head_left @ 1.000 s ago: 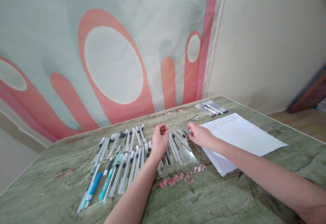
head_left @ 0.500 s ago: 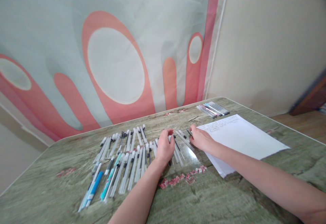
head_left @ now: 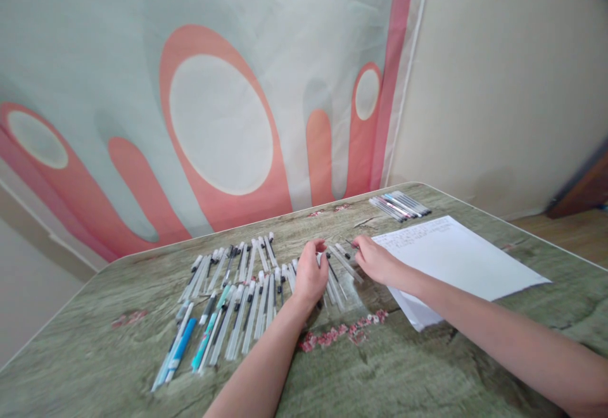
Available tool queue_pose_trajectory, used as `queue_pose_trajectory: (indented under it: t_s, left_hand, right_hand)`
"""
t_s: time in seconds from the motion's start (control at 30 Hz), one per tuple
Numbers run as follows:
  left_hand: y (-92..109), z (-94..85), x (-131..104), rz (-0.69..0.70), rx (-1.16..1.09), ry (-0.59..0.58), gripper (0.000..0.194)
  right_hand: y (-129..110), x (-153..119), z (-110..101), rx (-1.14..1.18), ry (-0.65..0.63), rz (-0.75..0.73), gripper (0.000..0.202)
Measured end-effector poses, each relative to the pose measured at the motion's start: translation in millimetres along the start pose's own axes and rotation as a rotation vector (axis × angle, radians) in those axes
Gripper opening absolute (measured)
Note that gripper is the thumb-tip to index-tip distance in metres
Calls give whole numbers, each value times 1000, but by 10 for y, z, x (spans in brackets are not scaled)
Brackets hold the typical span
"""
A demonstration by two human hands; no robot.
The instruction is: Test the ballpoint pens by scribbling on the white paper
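Note:
My right hand (head_left: 375, 259) is closed in a pinch at the left edge of the paper, and a thin dark stick (head_left: 350, 243), perhaps part of a pen, pokes out from its fingertips. Curled over the middle of the pens is my left hand (head_left: 312, 273), its fingers bent toward the thumb; what they hold, if anything, I cannot make out. Between the hands lie clear pen barrels (head_left: 348, 263) with small black pieces near their ends. Directly beside my left hand, more clear pens (head_left: 335, 288) with dark refills are partly covered by it.
Two rows of clear capped pens (head_left: 247, 310) lie to the left, with a blue pen (head_left: 182, 349) and a teal pen (head_left: 209, 335) in front. A white sheet with writing (head_left: 465, 259) is at right. Behind it sits a bundle of pens (head_left: 399, 206) on the wood-patterned table (head_left: 95, 335).
My right hand has shifted slightly, and the thin dark stick at its fingertips now points more to the left. The left hand stays nearly in place. The whole view has moved a little.

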State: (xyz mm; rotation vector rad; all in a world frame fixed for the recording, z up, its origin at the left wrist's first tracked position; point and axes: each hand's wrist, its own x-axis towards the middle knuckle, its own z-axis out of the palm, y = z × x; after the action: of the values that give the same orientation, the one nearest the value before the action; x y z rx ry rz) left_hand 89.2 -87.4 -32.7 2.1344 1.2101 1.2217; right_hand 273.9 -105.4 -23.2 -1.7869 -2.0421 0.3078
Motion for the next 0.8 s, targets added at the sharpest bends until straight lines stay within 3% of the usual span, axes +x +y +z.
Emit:
queue_pose_trajectory:
  t_s: [0.2,0.43,0.67,0.8]
  left_hand:
    - [-5,7,3,1,-42,31,27]
    - [24,-5,19,-26,-145,73,19]
    - [41,17,62,-226,-369,174,20]
    - [96,51,75,-326,-573,77,27]
  right_hand:
    - [-185,-164,12,-108,-66,14,29]
    - [-85,-108,92,-164,-137,23,27]
    - [-120,-84,60,199,26,-54,22]
    - [-200,-129,39,346,48,-143,21]
